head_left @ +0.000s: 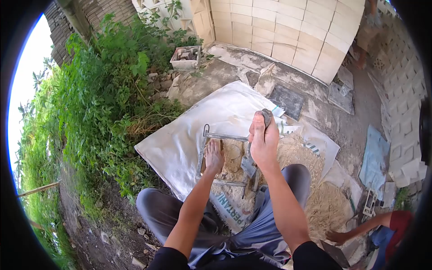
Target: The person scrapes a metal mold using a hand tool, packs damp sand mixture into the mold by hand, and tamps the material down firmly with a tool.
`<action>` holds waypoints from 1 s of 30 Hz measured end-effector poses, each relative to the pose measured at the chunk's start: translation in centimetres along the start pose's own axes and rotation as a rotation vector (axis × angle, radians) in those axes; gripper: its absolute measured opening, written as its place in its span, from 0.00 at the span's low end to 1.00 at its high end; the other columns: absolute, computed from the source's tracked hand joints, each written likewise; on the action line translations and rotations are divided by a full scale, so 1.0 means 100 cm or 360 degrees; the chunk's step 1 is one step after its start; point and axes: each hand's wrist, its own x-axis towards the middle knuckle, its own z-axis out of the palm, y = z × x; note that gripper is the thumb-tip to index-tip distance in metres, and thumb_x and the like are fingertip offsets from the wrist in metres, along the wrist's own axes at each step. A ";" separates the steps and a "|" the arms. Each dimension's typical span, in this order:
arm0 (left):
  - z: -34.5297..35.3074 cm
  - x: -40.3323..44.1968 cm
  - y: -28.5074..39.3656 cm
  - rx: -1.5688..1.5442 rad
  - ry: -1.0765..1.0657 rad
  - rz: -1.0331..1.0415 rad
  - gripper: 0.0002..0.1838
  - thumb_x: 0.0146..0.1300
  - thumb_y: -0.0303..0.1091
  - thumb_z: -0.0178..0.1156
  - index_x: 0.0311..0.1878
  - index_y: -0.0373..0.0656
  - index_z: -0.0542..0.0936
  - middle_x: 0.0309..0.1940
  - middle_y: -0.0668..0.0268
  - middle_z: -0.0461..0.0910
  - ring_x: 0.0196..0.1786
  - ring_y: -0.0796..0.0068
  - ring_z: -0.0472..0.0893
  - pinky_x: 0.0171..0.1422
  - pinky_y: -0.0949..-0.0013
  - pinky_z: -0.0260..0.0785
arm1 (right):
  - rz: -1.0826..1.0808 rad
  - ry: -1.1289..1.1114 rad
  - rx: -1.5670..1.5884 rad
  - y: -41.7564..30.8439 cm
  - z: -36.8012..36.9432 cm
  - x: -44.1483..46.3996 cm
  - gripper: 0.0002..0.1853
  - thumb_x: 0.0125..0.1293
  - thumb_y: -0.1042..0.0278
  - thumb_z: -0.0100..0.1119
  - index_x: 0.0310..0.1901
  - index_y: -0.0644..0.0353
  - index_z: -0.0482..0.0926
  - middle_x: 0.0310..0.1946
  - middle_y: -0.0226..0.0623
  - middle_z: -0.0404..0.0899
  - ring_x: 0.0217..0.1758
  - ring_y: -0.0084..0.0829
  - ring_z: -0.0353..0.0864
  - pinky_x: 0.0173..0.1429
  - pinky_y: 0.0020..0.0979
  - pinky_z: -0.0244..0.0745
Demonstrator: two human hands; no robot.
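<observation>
A metal frame mould [225, 136] lies on a white sack sheet [171, 146] between the knees, filled with sandy material [233, 155]. Flat on the left part of that material rests my left hand [214, 157], its fingers stretched out. My right hand [263, 141] is raised above the mould's right side, closed around the dark rounded end of a tool [267, 117]. Below this hand, a grey metal piece [248, 166] shows at the mould's right edge; whether it belongs to the held tool is unclear.
Loose sandy material [326, 207] is heaped at the right. A co-worker's hand [337, 237] touches its lower edge. A dark square slab [287, 101] lies beyond the sheet, and a white box [186, 58] stands at the back. Green plants [108, 94] border the left side.
</observation>
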 end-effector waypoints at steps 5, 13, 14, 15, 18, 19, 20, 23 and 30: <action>0.023 0.015 0.018 0.0054 0.0113 -0.0228 0.31 0.67 0.44 0.46 0.69 0.37 0.59 0.70 0.51 0.56 0.74 0.52 0.51 0.76 0.50 0.38 | -0.0059 0.0108 0.0147 -0.005 -0.017 0.015 0.17 0.73 0.54 0.47 0.39 0.63 0.69 0.20 0.25 0.63 0.21 0.16 0.58 0.25 0.21 0.56; 0.027 0.010 0.073 0.0385 0.0241 0.0404 0.24 0.68 0.42 0.45 0.62 0.38 0.67 0.60 0.51 0.67 0.67 0.53 0.63 0.75 0.49 0.43 | -0.0147 0.0325 0.0094 0.006 -0.024 0.029 0.14 0.73 0.55 0.47 0.36 0.59 0.68 0.20 0.20 0.59 0.20 0.12 0.54 0.22 0.18 0.51; 0.027 0.011 0.075 0.0359 0.0153 0.0532 0.23 0.68 0.42 0.45 0.60 0.38 0.69 0.60 0.52 0.68 0.65 0.54 0.64 0.74 0.49 0.45 | -0.0138 0.0330 0.0093 0.006 -0.027 0.028 0.14 0.73 0.55 0.47 0.36 0.59 0.68 0.20 0.20 0.59 0.20 0.12 0.54 0.22 0.18 0.51; 0.025 0.012 0.077 0.0333 0.0065 0.0661 0.22 0.68 0.42 0.45 0.58 0.38 0.71 0.59 0.52 0.68 0.64 0.54 0.66 0.73 0.49 0.48 | -0.0125 0.0306 0.0015 0.003 -0.031 0.028 0.17 0.73 0.55 0.47 0.37 0.63 0.69 0.20 0.25 0.63 0.22 0.16 0.59 0.26 0.21 0.56; 0.022 0.016 0.064 0.0352 0.0141 0.0813 0.20 0.67 0.42 0.46 0.52 0.38 0.75 0.58 0.53 0.69 0.60 0.55 0.68 0.71 0.49 0.52 | -0.0097 0.0285 -0.0047 0.002 -0.033 0.027 0.19 0.73 0.54 0.47 0.39 0.68 0.71 0.20 0.30 0.68 0.24 0.20 0.64 0.30 0.25 0.62; 0.020 0.015 0.058 0.0358 0.0137 0.0817 0.20 0.67 0.42 0.46 0.52 0.38 0.75 0.58 0.53 0.69 0.60 0.55 0.68 0.71 0.49 0.52 | -0.0100 0.0284 -0.0038 0.001 -0.033 0.028 0.20 0.72 0.54 0.48 0.40 0.68 0.71 0.20 0.31 0.68 0.24 0.20 0.64 0.30 0.25 0.63; 0.014 0.015 0.054 0.0291 0.0047 0.0772 0.20 0.68 0.43 0.46 0.52 0.38 0.75 0.57 0.54 0.70 0.59 0.55 0.69 0.70 0.50 0.53 | -0.0101 0.0289 -0.0036 0.002 -0.032 0.027 0.20 0.72 0.54 0.48 0.40 0.68 0.71 0.20 0.31 0.68 0.24 0.20 0.64 0.30 0.25 0.63; 0.008 0.021 0.059 0.0236 -0.0128 0.0647 0.21 0.68 0.45 0.46 0.53 0.37 0.74 0.55 0.55 0.72 0.57 0.56 0.71 0.68 0.51 0.56 | -0.0054 0.0272 -0.0040 0.007 -0.029 0.025 0.20 0.72 0.53 0.48 0.41 0.69 0.71 0.20 0.31 0.69 0.24 0.20 0.64 0.30 0.25 0.63; 0.011 0.013 0.058 0.0158 -0.0084 0.0065 0.23 0.67 0.49 0.48 0.50 0.37 0.75 0.53 0.53 0.74 0.56 0.56 0.73 0.61 0.53 0.61 | -0.0069 0.0229 0.0062 0.006 -0.029 0.026 0.18 0.72 0.51 0.48 0.38 0.60 0.69 0.19 0.21 0.60 0.21 0.13 0.56 0.24 0.20 0.54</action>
